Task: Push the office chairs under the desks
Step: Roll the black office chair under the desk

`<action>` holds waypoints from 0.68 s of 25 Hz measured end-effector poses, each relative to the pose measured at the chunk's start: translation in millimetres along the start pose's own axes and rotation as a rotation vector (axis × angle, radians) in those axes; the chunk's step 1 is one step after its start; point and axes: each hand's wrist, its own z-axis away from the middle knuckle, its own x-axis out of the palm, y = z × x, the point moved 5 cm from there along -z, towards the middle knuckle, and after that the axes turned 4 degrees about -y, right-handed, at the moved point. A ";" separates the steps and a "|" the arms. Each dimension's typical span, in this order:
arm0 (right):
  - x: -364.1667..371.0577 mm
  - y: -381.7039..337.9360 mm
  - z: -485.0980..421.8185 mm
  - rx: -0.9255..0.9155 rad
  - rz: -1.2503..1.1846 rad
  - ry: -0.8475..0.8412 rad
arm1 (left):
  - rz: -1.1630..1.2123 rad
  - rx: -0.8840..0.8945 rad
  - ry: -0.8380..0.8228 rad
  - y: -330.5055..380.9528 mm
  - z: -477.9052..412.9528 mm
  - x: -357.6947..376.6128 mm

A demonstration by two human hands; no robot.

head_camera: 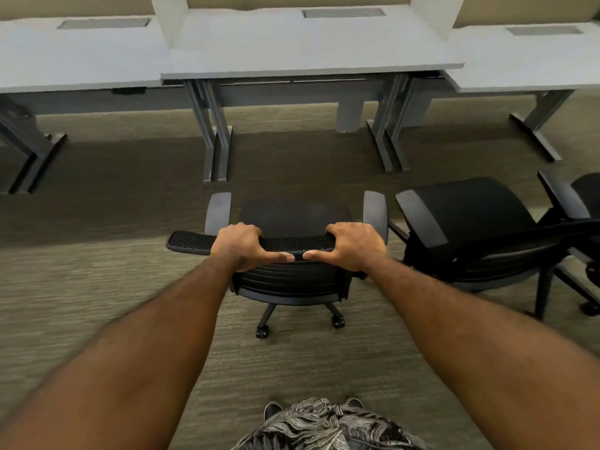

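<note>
A black mesh office chair (pixel 292 280) stands on the carpet in front of me, its seat facing the middle desk (pixel 311 47). My left hand (pixel 242 246) grips the top edge of its backrest, fingers curled over the far side and thumb along the near side. My right hand (pixel 352 245) grips the same edge just to the right, and the two thumbs nearly meet. The chair sits a short way back from the desk, its armrests pointing at the gap between the desk legs.
A second black office chair (pixel 470 228) stands close on the right, turned at an angle, with part of a third chair (pixel 587 190) at the frame edge. White desks stand at left (pixel 65 60) and right (pixel 526 56). Grey desk legs (pixel 216 147) flank the opening.
</note>
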 end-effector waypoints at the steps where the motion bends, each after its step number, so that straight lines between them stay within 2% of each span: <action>1: 0.5 -0.1 -4.0 0.000 0.000 0.001 | 0.005 -0.007 -0.008 -2.3 -2.1 0.2; 10: -3.3 -23.5 -46.8 -0.035 0.004 -0.100 | 0.042 -0.005 0.005 -43.1 -17.9 -5.0; 17: -13.8 -52.3 -102.0 -0.056 -0.031 -0.161 | 0.027 -0.010 0.022 -149.5 -11.1 -29.4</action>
